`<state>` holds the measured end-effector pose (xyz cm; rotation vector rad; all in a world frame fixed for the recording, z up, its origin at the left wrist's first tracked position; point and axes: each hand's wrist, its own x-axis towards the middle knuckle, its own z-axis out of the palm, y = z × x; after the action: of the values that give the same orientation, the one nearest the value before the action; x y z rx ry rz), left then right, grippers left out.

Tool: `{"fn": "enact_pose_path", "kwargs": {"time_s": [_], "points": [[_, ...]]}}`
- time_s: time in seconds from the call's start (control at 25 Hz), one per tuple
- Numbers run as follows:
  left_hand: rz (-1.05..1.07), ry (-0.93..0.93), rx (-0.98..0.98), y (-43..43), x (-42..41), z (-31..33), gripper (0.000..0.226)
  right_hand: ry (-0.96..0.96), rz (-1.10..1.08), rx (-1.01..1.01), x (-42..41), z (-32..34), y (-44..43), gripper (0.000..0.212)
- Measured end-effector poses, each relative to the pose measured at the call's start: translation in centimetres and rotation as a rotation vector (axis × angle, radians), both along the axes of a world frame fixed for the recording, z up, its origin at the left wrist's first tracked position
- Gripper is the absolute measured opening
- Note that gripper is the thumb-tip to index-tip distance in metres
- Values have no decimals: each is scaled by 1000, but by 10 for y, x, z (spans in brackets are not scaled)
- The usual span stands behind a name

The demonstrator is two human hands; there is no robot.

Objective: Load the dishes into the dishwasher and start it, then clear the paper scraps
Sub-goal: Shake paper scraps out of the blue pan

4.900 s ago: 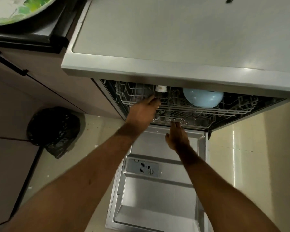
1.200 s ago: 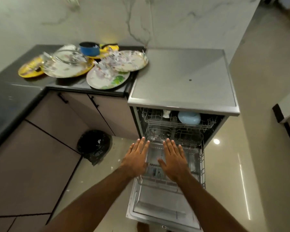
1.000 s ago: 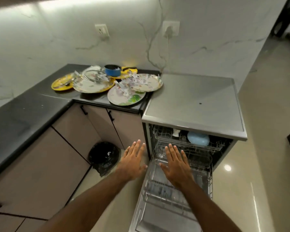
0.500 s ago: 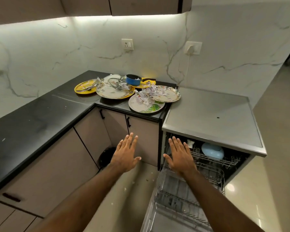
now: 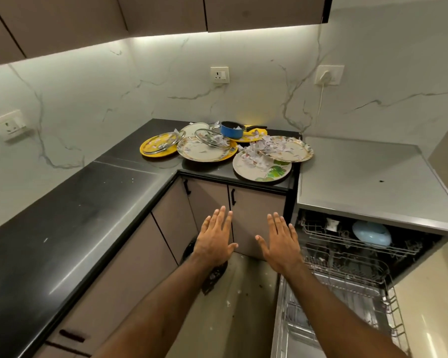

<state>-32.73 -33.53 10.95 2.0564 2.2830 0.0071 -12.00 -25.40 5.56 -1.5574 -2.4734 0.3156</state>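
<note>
The dishwasher (image 5: 373, 177) stands open at the right, its lower rack (image 5: 347, 293) pulled out over the door. A light blue bowl (image 5: 371, 233) and a white cup (image 5: 332, 224) sit in the upper rack. Several plates lie on the black counter's far corner, among them a leaf-patterned plate (image 5: 267, 173) and a floral plate (image 5: 292, 152), strewn with paper scraps (image 5: 254, 153). A blue saucepan (image 5: 232, 129) and two glass lids (image 5: 163, 143) are behind. My left hand (image 5: 214, 237) and my right hand (image 5: 281, 244) hover flat, fingers straight, holding nothing, in front of the cabinet doors.
The black counter (image 5: 75, 215) runs along the left in an L. A black rubbish bag (image 5: 214, 276) lies on the floor under my left wrist, with paper bits scattered on the floor (image 5: 243, 306). A plugged socket (image 5: 327, 74) is on the marble wall.
My view has risen from the dishwasher's inside to the counter corner. Both hands left the racks and moved left, now flat in front of the cabinets; the lower rack is pulled out.
</note>
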Motion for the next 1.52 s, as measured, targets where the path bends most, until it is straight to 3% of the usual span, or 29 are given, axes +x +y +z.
{"fn": "enact_pose_path", "kwargs": {"time_s": [0.48, 1.04, 1.32, 1.52], "points": [[15, -69, 29, 51, -93, -7, 102, -6, -14, -12, -89, -3, 58, 83], [-51, -83, -66, 284, -168, -3, 97, 24, -73, -55, -158, 1, 278, 81], [-56, -136, -123, 371, -177, -11, 98, 45, -122, -188, -180, -9, 348, 82], [-59, -309, -96, 447, -197, -15, 92, -126, -158, -307, -204, -14, 396, 88]]}}
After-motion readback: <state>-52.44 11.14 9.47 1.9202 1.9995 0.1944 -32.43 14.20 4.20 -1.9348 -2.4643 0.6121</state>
